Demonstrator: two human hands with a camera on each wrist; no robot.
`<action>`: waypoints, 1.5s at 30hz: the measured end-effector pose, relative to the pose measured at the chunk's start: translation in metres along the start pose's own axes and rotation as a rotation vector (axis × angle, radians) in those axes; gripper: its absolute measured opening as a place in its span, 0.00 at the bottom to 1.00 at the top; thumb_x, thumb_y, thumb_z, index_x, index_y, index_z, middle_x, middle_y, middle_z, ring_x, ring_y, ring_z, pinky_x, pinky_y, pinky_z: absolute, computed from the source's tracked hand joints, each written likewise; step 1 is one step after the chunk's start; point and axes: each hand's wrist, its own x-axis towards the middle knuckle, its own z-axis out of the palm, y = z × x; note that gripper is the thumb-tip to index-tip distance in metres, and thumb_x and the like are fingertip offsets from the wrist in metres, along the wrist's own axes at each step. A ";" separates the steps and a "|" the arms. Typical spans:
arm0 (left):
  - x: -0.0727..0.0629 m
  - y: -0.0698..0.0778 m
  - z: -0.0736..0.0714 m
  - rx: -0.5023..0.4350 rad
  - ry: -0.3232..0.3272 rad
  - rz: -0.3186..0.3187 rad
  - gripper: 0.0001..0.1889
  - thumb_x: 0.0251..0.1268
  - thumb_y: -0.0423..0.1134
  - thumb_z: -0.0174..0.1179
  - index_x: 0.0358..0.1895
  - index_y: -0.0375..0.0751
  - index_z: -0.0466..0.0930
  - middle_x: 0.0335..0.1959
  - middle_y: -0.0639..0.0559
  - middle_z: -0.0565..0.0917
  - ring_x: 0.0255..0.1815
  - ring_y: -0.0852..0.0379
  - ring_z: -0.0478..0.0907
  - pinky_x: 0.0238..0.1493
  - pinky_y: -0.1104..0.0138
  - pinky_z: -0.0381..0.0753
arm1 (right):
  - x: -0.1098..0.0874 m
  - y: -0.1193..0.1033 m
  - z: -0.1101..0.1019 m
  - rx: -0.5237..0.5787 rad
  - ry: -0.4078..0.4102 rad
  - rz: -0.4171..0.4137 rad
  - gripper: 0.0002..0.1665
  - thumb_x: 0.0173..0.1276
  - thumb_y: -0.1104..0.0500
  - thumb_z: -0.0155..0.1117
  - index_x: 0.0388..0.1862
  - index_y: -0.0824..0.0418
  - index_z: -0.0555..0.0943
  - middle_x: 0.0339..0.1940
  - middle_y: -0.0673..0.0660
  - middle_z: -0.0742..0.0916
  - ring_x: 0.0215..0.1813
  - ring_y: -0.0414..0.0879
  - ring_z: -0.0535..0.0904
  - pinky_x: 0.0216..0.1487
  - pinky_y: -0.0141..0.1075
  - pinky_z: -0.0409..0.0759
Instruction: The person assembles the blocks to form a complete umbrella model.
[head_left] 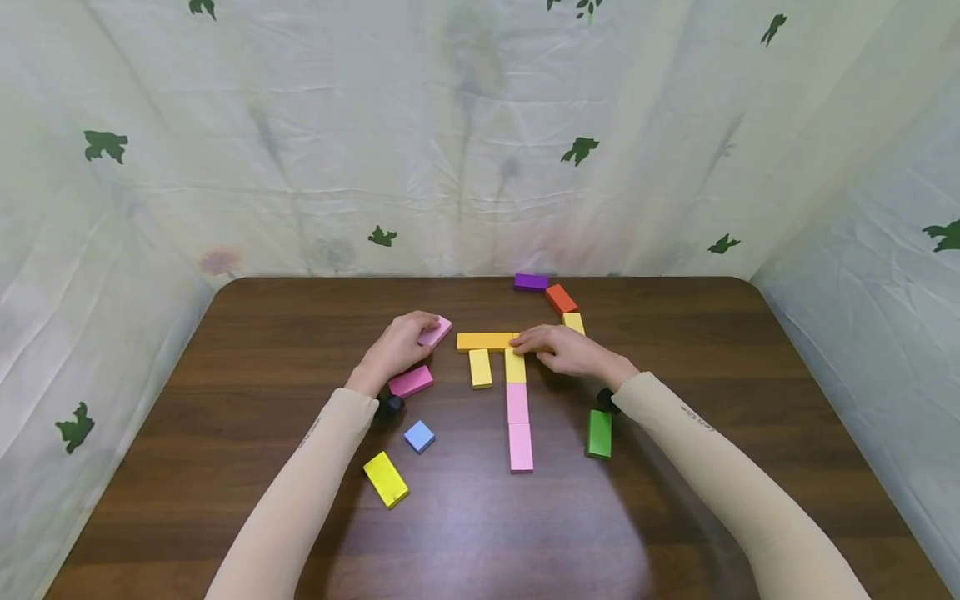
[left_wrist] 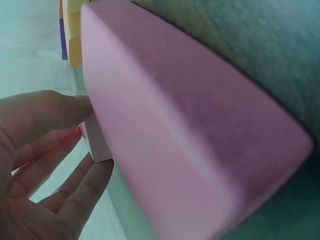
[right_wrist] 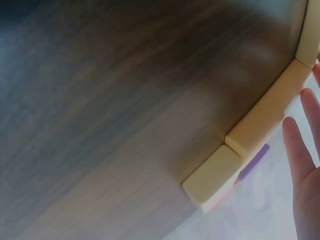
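In the head view my left hand [head_left: 397, 346] pinches a light pink block [head_left: 438, 332] between thumb and fingers, left of the row. The left wrist view also shows this held light pink block [left_wrist: 99, 142]. A darker pink block [head_left: 411, 382] lies beside my left wrist. The right hand [head_left: 570, 352] rests its fingertips at the right end of an orange-yellow block [head_left: 483, 342]; in the right wrist view its fingers look straight. Below that block stand a pale yellow block [head_left: 480, 369] and a yellow block [head_left: 515, 367], which continues down into two light pink blocks [head_left: 519, 425].
Behind the right hand, a pale yellow block [head_left: 573, 322], a red-orange block [head_left: 561, 298] and a purple block [head_left: 531, 282] form a slanting line. Nearer lie a blue block [head_left: 420, 436], a bright yellow block [head_left: 386, 480] and a green block [head_left: 599, 434] on the brown table [head_left: 675, 517].
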 end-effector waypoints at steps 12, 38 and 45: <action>0.013 0.000 0.000 -0.020 0.034 0.019 0.21 0.58 0.24 0.59 0.57 0.27 0.76 0.55 0.36 0.78 0.58 0.43 0.73 0.60 0.54 0.71 | 0.000 0.003 0.003 0.017 -0.011 0.017 0.24 0.64 0.74 0.47 0.56 0.66 0.80 0.61 0.57 0.80 0.66 0.54 0.70 0.66 0.46 0.65; 0.078 0.013 0.008 0.002 0.039 0.110 0.18 0.57 0.22 0.54 0.51 0.30 0.82 0.50 0.40 0.83 0.52 0.48 0.77 0.56 0.59 0.72 | 0.000 0.003 0.006 0.005 0.044 0.001 0.25 0.63 0.77 0.47 0.54 0.66 0.82 0.58 0.58 0.82 0.64 0.55 0.71 0.65 0.45 0.66; 0.090 0.018 0.012 0.003 0.009 0.094 0.17 0.61 0.24 0.54 0.53 0.30 0.81 0.52 0.41 0.82 0.58 0.48 0.75 0.61 0.60 0.69 | -0.001 0.005 0.007 -0.004 0.054 -0.007 0.24 0.62 0.77 0.48 0.54 0.66 0.82 0.57 0.58 0.82 0.64 0.55 0.72 0.65 0.45 0.66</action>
